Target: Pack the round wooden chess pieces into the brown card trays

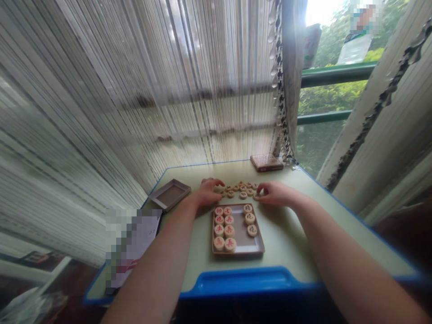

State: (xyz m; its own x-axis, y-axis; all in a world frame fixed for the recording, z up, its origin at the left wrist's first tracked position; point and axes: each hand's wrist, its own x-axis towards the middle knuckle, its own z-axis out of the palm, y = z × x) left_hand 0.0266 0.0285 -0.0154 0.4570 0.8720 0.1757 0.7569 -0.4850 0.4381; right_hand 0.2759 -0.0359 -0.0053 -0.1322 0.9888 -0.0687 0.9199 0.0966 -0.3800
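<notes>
While the tray [257, 246] sits nearest me on the worktop [290, 234] with wooden discs [229, 220] lined inside, my left hand [206, 192] curls loosely over the loose pieces [240, 189] beyond it — my right hand [276, 193] pinches one disc [256, 196] at their edge. Farther off lie a lid [169, 194] and a box [266, 162].

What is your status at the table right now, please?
Left hand and right hand both on loose round game pieces. Tray near, partly filled. Nothing blocking.
</notes>
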